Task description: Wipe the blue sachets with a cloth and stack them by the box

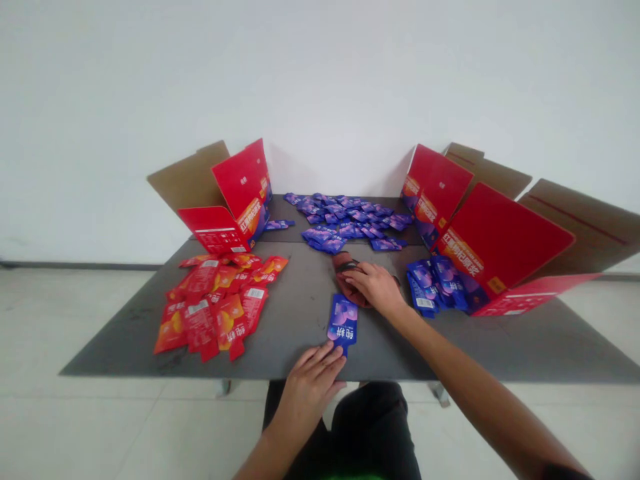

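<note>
A blue-purple pouch point(343, 321) lies flat near the table's front edge, with its narrow end toward me. My left hand point(313, 373) rests its outstretched fingertips on that narrow end. Just beyond the pouch is a reddish-brown object point(342, 259) with a black band; its kind is hard to make out. My right hand point(374, 285) covers much of it, fingers curled over the band. To the right of this hand lies a small stack of blue-purple pouches point(425, 287).
Red pouches point(220, 300) are heaped on the left of the grey table point(295, 293). More blue-purple pouches point(350, 217) are spread along the back. Open red cartons stand at the left point(245, 173) and right point(510, 233), flaps raised. Behind is a white wall point(320, 87).
</note>
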The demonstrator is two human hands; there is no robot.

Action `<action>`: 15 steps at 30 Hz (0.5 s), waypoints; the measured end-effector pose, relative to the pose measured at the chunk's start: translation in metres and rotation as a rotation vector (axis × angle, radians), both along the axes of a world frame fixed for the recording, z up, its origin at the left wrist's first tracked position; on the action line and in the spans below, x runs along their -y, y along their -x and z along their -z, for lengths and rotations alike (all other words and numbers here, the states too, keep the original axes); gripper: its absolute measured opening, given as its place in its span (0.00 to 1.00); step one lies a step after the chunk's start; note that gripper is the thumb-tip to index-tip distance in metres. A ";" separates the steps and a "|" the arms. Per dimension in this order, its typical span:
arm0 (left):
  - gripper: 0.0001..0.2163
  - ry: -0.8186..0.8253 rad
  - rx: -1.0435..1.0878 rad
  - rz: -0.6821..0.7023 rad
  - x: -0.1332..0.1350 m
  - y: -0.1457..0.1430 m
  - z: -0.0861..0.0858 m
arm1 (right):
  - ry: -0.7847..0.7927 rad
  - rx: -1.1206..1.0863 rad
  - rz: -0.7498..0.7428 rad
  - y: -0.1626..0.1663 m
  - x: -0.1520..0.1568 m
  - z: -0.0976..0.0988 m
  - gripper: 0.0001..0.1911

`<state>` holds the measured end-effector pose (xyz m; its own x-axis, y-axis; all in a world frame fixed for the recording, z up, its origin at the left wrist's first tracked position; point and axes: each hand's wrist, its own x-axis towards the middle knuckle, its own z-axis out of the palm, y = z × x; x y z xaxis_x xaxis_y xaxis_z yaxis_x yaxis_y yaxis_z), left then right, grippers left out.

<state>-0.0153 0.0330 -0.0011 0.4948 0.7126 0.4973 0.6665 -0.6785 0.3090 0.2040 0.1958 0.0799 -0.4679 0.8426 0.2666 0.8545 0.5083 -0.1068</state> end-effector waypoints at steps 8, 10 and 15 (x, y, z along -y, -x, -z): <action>0.09 0.040 0.049 -0.031 0.001 -0.003 0.002 | 0.093 -0.066 -0.257 0.023 0.088 0.024 0.14; 0.11 0.024 0.041 -0.009 0.001 -0.002 0.001 | 0.098 -0.045 -0.165 0.020 0.066 0.029 0.15; 0.12 -0.015 0.038 0.004 0.001 -0.002 0.000 | 0.038 -0.013 0.012 0.009 0.003 0.006 0.15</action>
<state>-0.0135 0.0318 -0.0012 0.4783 0.7029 0.5265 0.6516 -0.6860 0.3239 0.1955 0.1924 0.0739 -0.4545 0.8577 0.2402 0.8588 0.4936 -0.1375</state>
